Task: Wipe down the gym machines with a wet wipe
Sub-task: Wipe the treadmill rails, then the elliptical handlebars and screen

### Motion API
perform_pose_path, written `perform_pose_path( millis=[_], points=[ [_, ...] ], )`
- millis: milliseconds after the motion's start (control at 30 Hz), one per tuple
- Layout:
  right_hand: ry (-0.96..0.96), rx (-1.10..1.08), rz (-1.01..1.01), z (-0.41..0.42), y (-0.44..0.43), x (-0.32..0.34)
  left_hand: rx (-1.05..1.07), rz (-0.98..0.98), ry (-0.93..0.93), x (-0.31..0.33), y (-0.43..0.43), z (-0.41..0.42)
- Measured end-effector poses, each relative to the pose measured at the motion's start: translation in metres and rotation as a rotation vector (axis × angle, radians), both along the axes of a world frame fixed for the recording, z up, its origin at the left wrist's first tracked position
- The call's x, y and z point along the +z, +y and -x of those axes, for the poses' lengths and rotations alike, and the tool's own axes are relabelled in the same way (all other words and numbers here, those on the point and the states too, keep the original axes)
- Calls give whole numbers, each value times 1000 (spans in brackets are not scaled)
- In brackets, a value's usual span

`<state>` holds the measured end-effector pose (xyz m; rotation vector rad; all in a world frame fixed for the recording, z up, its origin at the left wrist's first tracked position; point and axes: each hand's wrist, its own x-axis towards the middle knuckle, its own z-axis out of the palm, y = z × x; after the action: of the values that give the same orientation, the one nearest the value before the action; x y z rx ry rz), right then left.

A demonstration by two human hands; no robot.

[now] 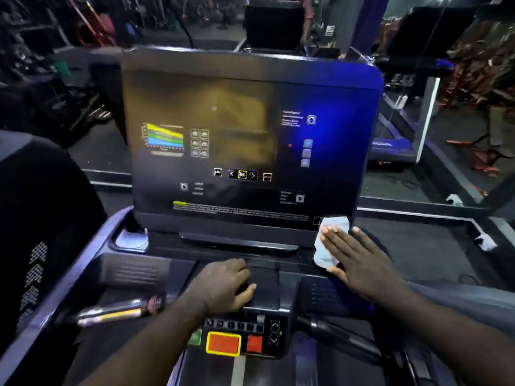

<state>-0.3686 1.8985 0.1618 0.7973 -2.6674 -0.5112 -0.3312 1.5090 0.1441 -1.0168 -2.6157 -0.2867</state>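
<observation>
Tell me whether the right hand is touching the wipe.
Touching. The head view shows the right hand pressing flat on the wet wipe, fingers overlapping it.

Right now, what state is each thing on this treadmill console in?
screen: showing a coloured chart and icons.
wet wipe: crumpled, pressed at the screen's lower right corner.
right hand: flat, pressing the wet wipe.
left hand: fingers curled, resting on the console ledge.

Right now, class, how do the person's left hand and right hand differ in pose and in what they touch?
The left hand curls its fingers over the treadmill console; the right hand lies flat with straight fingers. The left hand has no wipe; the right hand presses a white wet wipe at the lower right corner of the screen. Both touch the same machine.
</observation>
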Motion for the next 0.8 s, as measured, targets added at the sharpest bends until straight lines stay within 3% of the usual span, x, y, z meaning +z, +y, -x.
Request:
perform_pose_path(
  millis=[133, 267, 533, 800],
  points=[
    [-40, 164, -195, 24, -37, 24, 160, 53, -168, -10, -29, -16],
    [-95, 184, -216, 33, -85, 35, 256, 29, -345, -12, -36, -18],
    [-113, 142, -275, 6, 2, 43, 281, 74, -367, -10, -33, -14],
    [-145, 439, -210, 58, -163, 53, 300, 85, -373, -5, -31, -13]
  ],
)
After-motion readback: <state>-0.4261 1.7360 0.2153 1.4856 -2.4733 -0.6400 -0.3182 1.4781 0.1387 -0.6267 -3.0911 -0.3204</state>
